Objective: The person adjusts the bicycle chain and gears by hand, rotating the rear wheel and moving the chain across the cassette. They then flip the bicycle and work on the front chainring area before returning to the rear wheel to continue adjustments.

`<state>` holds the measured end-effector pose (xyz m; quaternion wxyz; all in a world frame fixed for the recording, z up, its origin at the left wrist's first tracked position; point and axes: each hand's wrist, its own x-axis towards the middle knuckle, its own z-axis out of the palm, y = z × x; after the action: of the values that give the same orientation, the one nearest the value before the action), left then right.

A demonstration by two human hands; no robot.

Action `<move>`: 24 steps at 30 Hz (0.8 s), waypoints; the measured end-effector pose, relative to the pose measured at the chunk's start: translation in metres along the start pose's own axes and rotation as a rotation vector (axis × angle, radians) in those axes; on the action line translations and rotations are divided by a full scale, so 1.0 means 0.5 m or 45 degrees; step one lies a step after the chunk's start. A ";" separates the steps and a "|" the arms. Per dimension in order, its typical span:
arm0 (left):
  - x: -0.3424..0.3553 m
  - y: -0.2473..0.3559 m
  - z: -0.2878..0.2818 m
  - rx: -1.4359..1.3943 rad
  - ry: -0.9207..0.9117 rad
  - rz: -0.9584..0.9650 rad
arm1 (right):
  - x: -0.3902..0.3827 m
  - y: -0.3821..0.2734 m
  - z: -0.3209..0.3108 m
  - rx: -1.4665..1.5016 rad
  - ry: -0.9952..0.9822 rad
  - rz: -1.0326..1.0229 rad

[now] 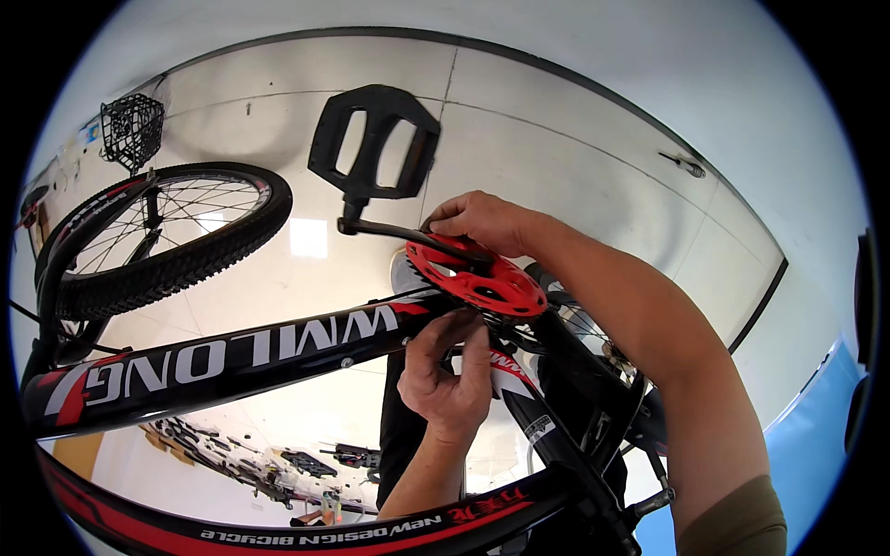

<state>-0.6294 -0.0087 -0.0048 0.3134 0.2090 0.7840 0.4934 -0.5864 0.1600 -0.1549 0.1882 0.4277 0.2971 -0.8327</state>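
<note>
A black bicycle frame tube (232,360) with white lettering runs from the left to a red chainring guard (505,289) at the centre. From the guard a black crank arm (385,229) reaches left to a black pedal (373,153) with two long slots. My right hand (487,224) is closed at the crank arm, its fingers curled by the upper edge of the red guard; some fingertips are hidden. Below the guard, my left hand (447,375) has bent fingers pressed up beneath the chainring, beside the tube. What those fingers hold, if anything, is hidden.
A second frame tube (306,540), black and red, curves along the bottom. A knobbly-tyred wheel (269,218) stands at left, near a black wire basket (133,132). A small tool (683,165) lies on the floor at upper right. Several parts (306,463) lie at lower left.
</note>
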 end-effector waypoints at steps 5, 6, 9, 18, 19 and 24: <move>0.012 0.015 0.003 0.123 -0.009 0.042 | 0.009 -0.035 0.017 -0.127 -0.077 -0.145; 0.011 0.018 0.003 0.112 -0.037 0.017 | 0.007 -0.041 0.018 -0.134 -0.094 -0.146; 0.010 0.023 0.000 0.102 -0.088 -0.018 | 0.002 -0.055 0.022 -0.157 -0.144 -0.147; 0.012 0.021 0.005 0.116 -0.005 -0.029 | 0.033 -0.073 0.039 -0.674 -0.247 -0.560; 0.013 0.020 0.007 0.117 -0.004 -0.024 | 0.046 -0.076 0.044 -0.414 -0.204 -0.223; 0.012 0.018 0.006 0.154 0.023 -0.056 | 0.014 -0.081 0.060 -0.398 -0.203 -0.518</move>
<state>-0.6315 0.0007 0.0004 0.3037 0.2058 0.8197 0.4398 -0.6311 0.1704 -0.1333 0.1035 0.2579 0.4860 -0.8286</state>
